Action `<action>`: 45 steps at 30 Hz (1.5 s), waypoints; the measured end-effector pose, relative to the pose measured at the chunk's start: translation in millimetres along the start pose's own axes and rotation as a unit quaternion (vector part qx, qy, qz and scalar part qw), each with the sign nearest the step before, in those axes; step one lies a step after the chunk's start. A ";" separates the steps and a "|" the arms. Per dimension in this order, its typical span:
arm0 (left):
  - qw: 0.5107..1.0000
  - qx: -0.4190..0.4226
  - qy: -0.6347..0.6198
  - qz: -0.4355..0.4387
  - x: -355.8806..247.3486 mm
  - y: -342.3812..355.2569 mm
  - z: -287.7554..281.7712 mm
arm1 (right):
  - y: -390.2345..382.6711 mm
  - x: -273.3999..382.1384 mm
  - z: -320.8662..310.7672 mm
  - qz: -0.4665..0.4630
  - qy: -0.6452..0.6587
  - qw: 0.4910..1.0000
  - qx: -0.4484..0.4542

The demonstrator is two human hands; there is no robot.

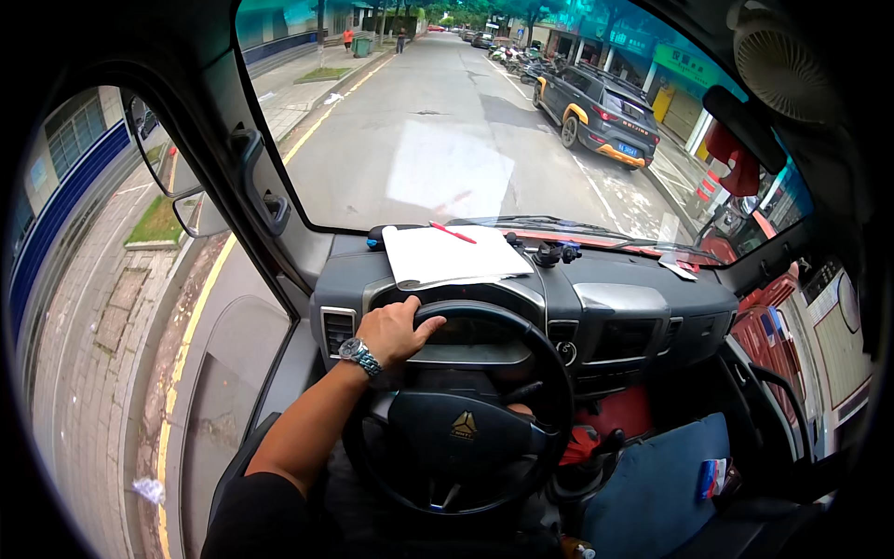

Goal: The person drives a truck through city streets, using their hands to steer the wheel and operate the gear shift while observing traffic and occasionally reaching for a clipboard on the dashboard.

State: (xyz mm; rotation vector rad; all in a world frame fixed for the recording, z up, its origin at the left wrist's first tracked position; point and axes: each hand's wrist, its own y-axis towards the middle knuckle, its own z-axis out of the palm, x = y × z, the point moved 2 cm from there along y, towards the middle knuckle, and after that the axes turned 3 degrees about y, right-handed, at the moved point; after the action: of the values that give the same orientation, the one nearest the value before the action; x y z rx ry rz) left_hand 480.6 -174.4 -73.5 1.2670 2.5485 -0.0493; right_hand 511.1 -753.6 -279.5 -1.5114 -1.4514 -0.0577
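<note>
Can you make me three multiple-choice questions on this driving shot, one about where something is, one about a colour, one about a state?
1. Where does the sheet of paper lie?
A. on the dashboard behind the steering wheel
B. on the blue seat cushion
C. on the floor

2. What colour is the pen on that paper?
A. green
B. red
C. black

3. How is the left hand placed?
A. resting on the door
B. raised in the air
C. gripping the top left of the steering wheel

Answers: 1 A, the paper sits flat on the dashboard just below the windscreen. 2 B, the thin pen shows red against the white sheet. 3 C, the fingers curl over the wheel rim, with a wristwatch on that wrist. The right hand is not in view.
</note>
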 end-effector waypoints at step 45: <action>0.998 -0.030 0.017 -0.053 11.4 -27.4 0.0 | 89.4 36.8 -132.3 -0.148 -0.099 0.924 0.338</action>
State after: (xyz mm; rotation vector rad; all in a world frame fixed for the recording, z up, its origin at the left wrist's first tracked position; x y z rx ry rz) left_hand 452.6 -182.3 -79.4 1.1185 2.6230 0.0270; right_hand 665.8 -793.7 -243.3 -0.7446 -1.6262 0.3894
